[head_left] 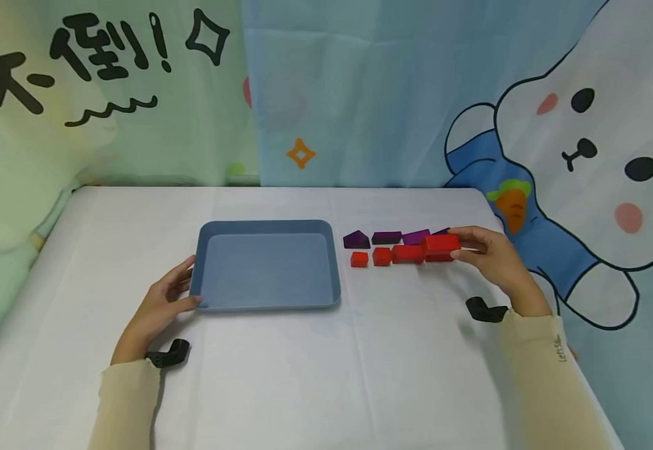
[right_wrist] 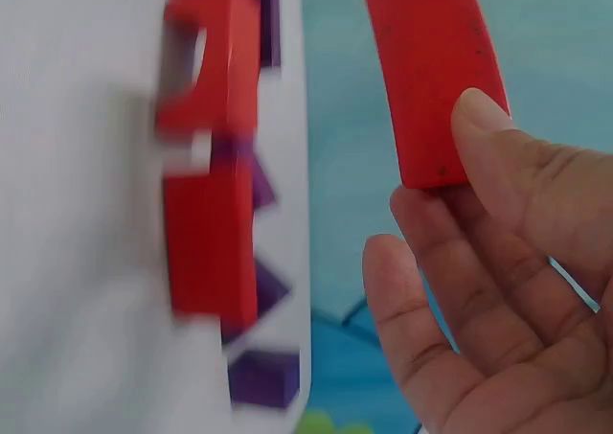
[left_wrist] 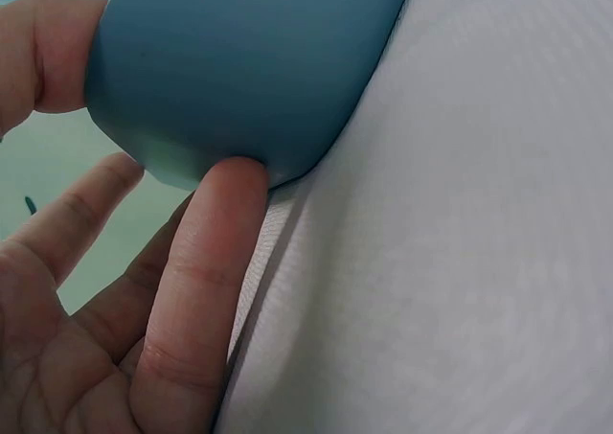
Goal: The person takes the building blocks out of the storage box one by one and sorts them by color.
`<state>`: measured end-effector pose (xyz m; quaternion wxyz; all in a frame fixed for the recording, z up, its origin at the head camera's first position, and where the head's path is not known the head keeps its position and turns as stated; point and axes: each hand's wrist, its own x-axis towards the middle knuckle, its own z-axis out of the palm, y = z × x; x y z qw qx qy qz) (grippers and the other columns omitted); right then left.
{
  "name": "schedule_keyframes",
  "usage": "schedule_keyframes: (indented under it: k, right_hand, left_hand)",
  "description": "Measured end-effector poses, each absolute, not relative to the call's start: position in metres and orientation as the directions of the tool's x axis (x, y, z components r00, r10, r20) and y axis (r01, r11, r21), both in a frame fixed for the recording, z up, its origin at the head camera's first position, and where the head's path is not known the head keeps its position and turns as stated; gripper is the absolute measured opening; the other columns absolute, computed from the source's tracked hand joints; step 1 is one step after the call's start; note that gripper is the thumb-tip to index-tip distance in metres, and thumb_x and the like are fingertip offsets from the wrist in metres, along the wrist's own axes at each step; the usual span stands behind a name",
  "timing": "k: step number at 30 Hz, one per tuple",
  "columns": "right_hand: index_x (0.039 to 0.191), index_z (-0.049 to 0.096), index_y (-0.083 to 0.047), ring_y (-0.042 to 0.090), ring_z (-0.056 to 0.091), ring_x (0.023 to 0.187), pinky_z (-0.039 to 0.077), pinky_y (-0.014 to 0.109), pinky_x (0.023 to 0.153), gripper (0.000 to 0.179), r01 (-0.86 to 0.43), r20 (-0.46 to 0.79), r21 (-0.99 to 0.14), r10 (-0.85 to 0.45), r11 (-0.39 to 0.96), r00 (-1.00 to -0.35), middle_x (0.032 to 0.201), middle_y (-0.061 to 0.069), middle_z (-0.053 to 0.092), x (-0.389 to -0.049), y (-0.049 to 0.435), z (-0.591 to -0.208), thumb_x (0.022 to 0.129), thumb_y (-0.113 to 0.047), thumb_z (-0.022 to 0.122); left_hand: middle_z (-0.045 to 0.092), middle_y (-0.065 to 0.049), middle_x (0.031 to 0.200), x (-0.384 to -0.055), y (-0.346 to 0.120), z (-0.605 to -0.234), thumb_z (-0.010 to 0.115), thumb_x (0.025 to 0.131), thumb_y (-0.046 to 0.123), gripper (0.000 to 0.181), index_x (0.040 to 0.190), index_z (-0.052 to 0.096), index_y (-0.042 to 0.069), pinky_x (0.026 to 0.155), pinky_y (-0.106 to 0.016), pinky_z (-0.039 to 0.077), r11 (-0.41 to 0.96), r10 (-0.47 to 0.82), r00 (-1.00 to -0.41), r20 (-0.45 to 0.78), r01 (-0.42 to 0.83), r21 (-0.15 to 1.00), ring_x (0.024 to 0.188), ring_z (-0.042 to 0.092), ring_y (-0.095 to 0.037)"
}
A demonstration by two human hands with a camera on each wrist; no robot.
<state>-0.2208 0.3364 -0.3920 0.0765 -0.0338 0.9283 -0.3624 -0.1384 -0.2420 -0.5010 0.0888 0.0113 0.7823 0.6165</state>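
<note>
My right hand (head_left: 486,259) pinches a red block (head_left: 441,242) between thumb and fingers at the right end of a row of red blocks (head_left: 408,254). In the right wrist view this held red block (right_wrist: 431,60) is rectangular, with the thumb on its face and the lower fingers loose. My left hand (head_left: 163,303) holds the near left corner of a blue-grey tray (head_left: 270,307), thumb at the front edge and fingers along the left side. The left wrist view shows the tray's corner (left_wrist: 239,70) between two digits.
Behind the red row stand purple blocks (head_left: 386,237) of differing shapes, one of them pointed. A white cloth (head_left: 281,375) covers the table. Printed curtains (head_left: 360,94) hang along the back and sides. Each wrist bears a black band-mounted device (head_left: 170,354).
</note>
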Motion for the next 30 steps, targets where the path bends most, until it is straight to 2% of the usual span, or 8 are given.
schedule_keyframes:
  k: [2,4,7,9,19,23,28,30]
  right_hand:
    - [0.153,0.052,0.009,0.055,0.053,0.137,0.054,0.017,0.095,0.05,0.004,-0.133,-0.662,-0.112,0.749,-0.985,0.152,0.036,0.052,-0.226,0.346,-0.392,0.105,0.001,0.066]
    - [0.154,0.05,0.01,0.056,0.053,0.137,0.055,0.034,0.105,0.051,0.028,-0.158,-0.65,-0.099,0.759,-0.982,0.153,0.038,0.049,-0.231,0.356,-0.392,0.106,0.001,0.064]
    - [0.156,0.047,0.01,0.058,0.049,0.14,0.046,0.059,0.113,0.052,0.075,-0.202,-0.636,-0.072,0.768,-0.977,0.157,0.04,0.042,-0.239,0.37,-0.395,0.107,0.001,0.062]
    - [0.157,0.045,0.01,0.061,0.046,0.141,0.041,0.068,0.114,0.053,0.1,-0.22,-0.624,-0.051,0.775,-0.974,0.159,0.042,0.038,-0.243,0.379,-0.398,0.107,0.002,0.061]
    - [0.157,0.046,0.008,0.06,0.041,0.137,0.039,0.073,0.114,0.054,0.24,-0.323,-0.521,0.071,0.819,-0.944,0.156,0.041,0.041,-0.256,0.405,-0.427,0.107,-0.001,0.064]
    - [0.158,0.044,0.009,0.059,0.039,0.137,0.039,0.071,0.115,0.056,0.284,-0.352,-0.53,0.097,0.799,-0.931,0.155,0.042,0.041,-0.256,0.407,-0.439,0.107,-0.003,0.064]
    - [0.162,0.036,0.01,0.061,0.04,0.139,0.04,0.07,0.116,0.06,0.279,-0.342,-0.568,0.086,0.774,-0.936,0.155,0.043,0.04,-0.25,0.403,-0.442,0.107,0.004,0.059]
    - [0.161,0.036,0.01,0.061,0.04,0.14,0.04,0.069,0.115,0.056,0.285,-0.332,-0.544,0.109,0.789,-0.937,0.155,0.043,0.04,-0.245,0.397,-0.437,0.107,0.006,0.054]
  left_hand:
    - [0.04,-0.033,0.165,-0.136,-0.245,-0.501,0.073,0.095,0.0,0.088,0.171,0.03,0.008,0.12,-0.053,0.032,0.244,0.116,-0.985,-0.129,-0.098,0.965,0.143,0.046,-0.045]
    - [0.04,-0.033,0.165,-0.133,-0.247,-0.501,0.073,0.095,0.0,0.088,0.171,0.03,0.007,0.121,-0.056,0.031,0.244,0.108,-0.985,-0.132,-0.103,0.964,0.143,0.046,-0.045]
    - [0.039,-0.034,0.165,-0.13,-0.25,-0.5,0.073,0.094,-0.001,0.088,0.171,0.029,0.006,0.121,-0.06,0.029,0.248,0.101,-0.986,-0.13,-0.102,0.963,0.142,0.046,-0.046]
    - [0.04,-0.034,0.164,-0.128,-0.252,-0.499,0.072,0.094,-0.001,0.088,0.171,0.029,0.006,0.12,-0.06,0.03,0.256,0.097,-0.987,-0.13,-0.101,0.961,0.141,0.047,-0.044]
    - [0.041,-0.034,0.164,-0.121,-0.258,-0.496,0.072,0.094,0.001,0.087,0.171,0.03,0.005,0.105,-0.018,0.037,0.272,0.088,-0.988,-0.13,-0.102,0.957,0.122,0.052,-0.006]
    - [0.041,-0.035,0.163,-0.12,-0.259,-0.497,0.072,0.094,0.001,0.087,0.17,0.03,0.005,0.101,-0.01,0.036,0.259,0.09,-0.988,-0.126,-0.099,0.961,0.121,0.052,-0.004]
    - [0.042,-0.035,0.163,-0.12,-0.262,-0.498,0.072,0.095,0.001,0.087,0.17,0.03,0.004,0.1,-0.01,0.037,0.257,0.092,-0.988,-0.126,-0.098,0.961,0.119,0.052,-0.002]
    - [0.042,-0.035,0.162,-0.12,-0.263,-0.498,0.072,0.095,0.001,0.089,0.171,0.027,0.004,0.099,-0.011,0.038,0.267,0.093,-0.987,-0.13,-0.101,0.958,0.123,0.055,-0.008]
